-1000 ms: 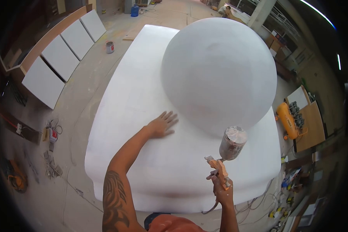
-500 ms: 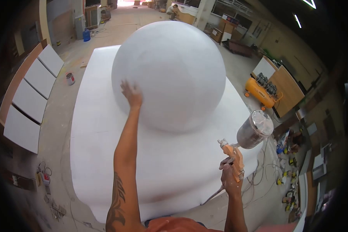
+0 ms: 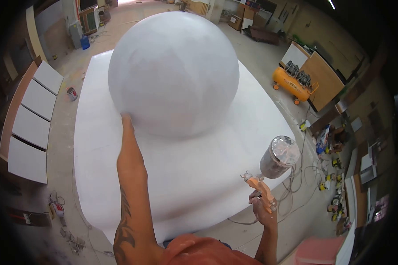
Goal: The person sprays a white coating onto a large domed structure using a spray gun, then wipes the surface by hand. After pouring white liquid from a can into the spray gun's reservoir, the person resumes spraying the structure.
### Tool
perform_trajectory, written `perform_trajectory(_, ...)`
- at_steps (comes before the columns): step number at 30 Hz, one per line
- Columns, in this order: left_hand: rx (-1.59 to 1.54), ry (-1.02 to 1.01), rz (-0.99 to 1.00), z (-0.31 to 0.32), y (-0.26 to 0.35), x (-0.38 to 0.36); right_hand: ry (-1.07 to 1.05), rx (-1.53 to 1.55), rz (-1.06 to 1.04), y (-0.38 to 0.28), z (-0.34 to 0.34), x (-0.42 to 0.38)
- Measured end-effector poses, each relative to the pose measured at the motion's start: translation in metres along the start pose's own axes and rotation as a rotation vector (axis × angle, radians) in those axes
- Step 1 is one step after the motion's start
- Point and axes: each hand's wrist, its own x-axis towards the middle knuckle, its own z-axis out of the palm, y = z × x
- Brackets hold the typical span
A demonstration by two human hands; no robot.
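A large whitish-grey ball (image 3: 174, 73) rests on a broad white base (image 3: 199, 176) with a smooth, curving top. My left hand (image 3: 126, 118) is at the ball's lower left side, and its fingers are mostly hidden from me there. In my right hand (image 3: 262, 211) is a spray gun (image 3: 262, 192) with an orange body, my fingers wrapped round its handle. The gun's metal cup (image 3: 279, 155), spattered with pale paint, sits on top and tilts to the right. A hose runs from the hand's lower left.
White curved panels (image 3: 33, 104) stand along the left, near a paint can (image 3: 71, 93) on the floor. An orange air compressor (image 3: 292, 84) stands at the right beside a wooden board (image 3: 320, 79). Hoses (image 3: 292, 190) and several small cans lie on the floor at right.
My left hand has slid down and left along the ball, from its face to its lower left side. The spray gun is slightly lower, and the whole view has shifted.
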Motion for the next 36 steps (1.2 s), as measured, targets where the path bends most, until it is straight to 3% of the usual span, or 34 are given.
perform_trajectory(2,0.969,0.395,0.879,-0.005,-0.064,0.035,0.027,0.051,0.054,-0.004,0.000,-0.004)
perform_trajectory(4,1.210,0.596,0.846,0.049,-0.073,0.065,0.057,0.127,0.087,0.004,-0.001,-0.003)
perform_trajectory(5,1.221,0.585,0.848,0.075,-0.039,-0.002,0.081,0.189,0.115,0.008,-0.002,-0.006)
perform_trajectory(6,0.760,0.531,0.617,0.102,0.006,-0.087,0.082,0.187,0.122,0.013,-0.002,-0.008)
perform_trajectory(7,0.684,0.702,0.982,0.134,0.003,-0.047,0.117,0.216,0.042,0.017,-0.002,-0.006)
perform_trajectory(9,0.648,0.511,1.415,0.165,0.053,-0.159,0.179,0.299,-0.077,0.019,-0.003,-0.005)
perform_trajectory(11,0.887,0.245,1.801,0.174,0.061,-0.202,0.158,0.316,-0.056,0.013,-0.010,-0.009)
perform_trajectory(13,1.189,-0.192,2.022,0.163,0.049,-0.218,0.129,0.343,-0.114,0.016,-0.017,-0.003)
perform_trajectory(14,1.194,-0.188,2.028,0.154,0.039,-0.214,0.128,0.350,-0.116,0.017,-0.019,-0.001)
perform_trajectory(16,1.518,-0.642,2.181,0.121,0.011,-0.196,0.134,0.307,-0.057,0.018,-0.027,-0.005)
perform_trajectory(19,1.753,-0.710,2.204,0.070,0.004,-0.176,0.034,0.203,0.020,0.025,-0.052,-0.008)
perform_trajectory(21,1.764,-0.543,1.672,0.052,0.028,-0.189,-0.005,0.149,0.055,0.036,-0.070,-0.008)
perform_trajectory(23,1.332,0.079,1.690,0.073,0.054,-0.174,-0.050,0.056,0.096,0.039,-0.081,-0.005)
perform_trajectory(25,1.449,0.391,1.438,0.112,0.081,-0.085,-0.058,0.100,0.050,0.051,-0.091,0.004)
perform_trajectory(26,1.464,0.398,1.432,0.120,0.079,-0.109,-0.050,0.135,-0.012,0.057,-0.099,0.009)
perform_trajectory(28,0.916,0.276,1.276,0.161,0.073,-0.161,-0.067,0.147,-0.054,0.059,-0.117,0.019)
perform_trajectory(30,0.953,0.223,1.523,0.181,0.022,-0.195,-0.093,0.162,-0.098,0.069,-0.141,0.031)
perform_trajectory(32,1.211,0.144,1.517,0.182,-0.052,-0.230,-0.113,-0.012,-0.171,0.083,-0.166,0.057)
perform_trajectory(34,1.208,-0.036,1.379,0.160,-0.128,-0.256,-0.154,0.000,-0.057,0.104,-0.193,0.069)
perform_trajectory(36,1.046,-0.021,1.259,0.139,-0.195,-0.253,-0.209,0.051,-0.004,0.120,-0.218,0.080)
